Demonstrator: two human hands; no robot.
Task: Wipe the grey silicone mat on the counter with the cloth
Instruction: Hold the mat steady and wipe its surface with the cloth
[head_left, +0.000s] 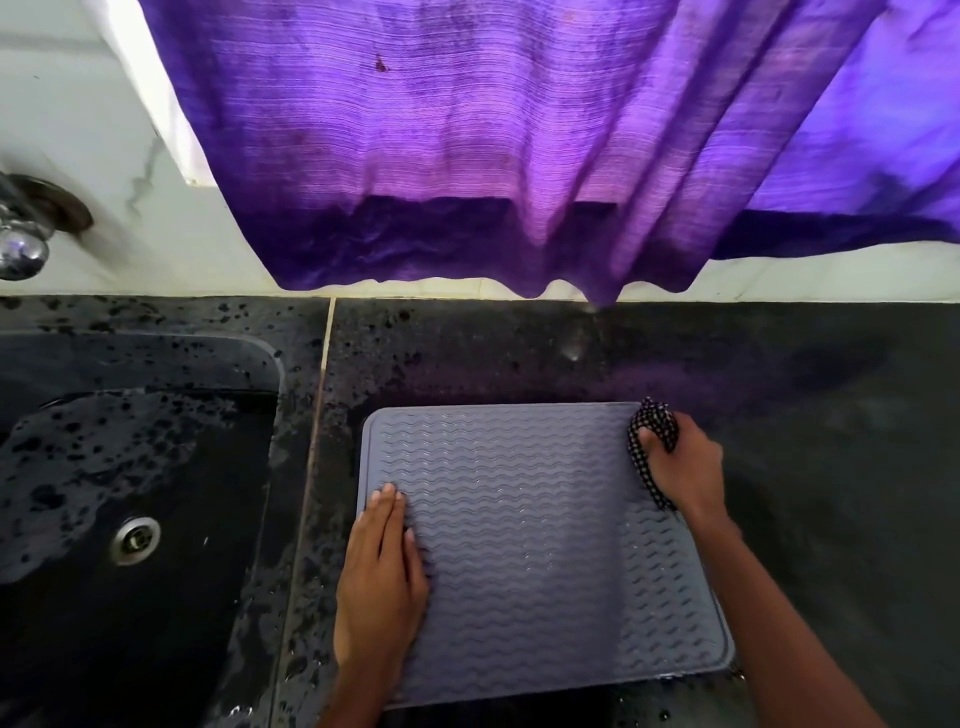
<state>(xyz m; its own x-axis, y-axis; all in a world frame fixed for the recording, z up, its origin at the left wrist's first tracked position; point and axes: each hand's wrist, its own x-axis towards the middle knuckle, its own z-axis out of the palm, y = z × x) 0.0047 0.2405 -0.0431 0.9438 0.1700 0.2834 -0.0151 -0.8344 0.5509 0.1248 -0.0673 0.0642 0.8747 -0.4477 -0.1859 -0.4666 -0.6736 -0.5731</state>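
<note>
While curling the fingers of the right hand round a bunched black dotted cloth, presses it on the far right corner of the grey silicone mat. Rests the left hand flat on the mat's left edge, fingers straight and pressed together. Has the mat flat on the wet black desk, just right of the sink, with a purple curtain hanging beyond.

A backlit purple curtain hangs over a white veined wall, its hem just above the dark speckled counter. At left, a wet black sink with a steel drain sits below a chrome tap.
</note>
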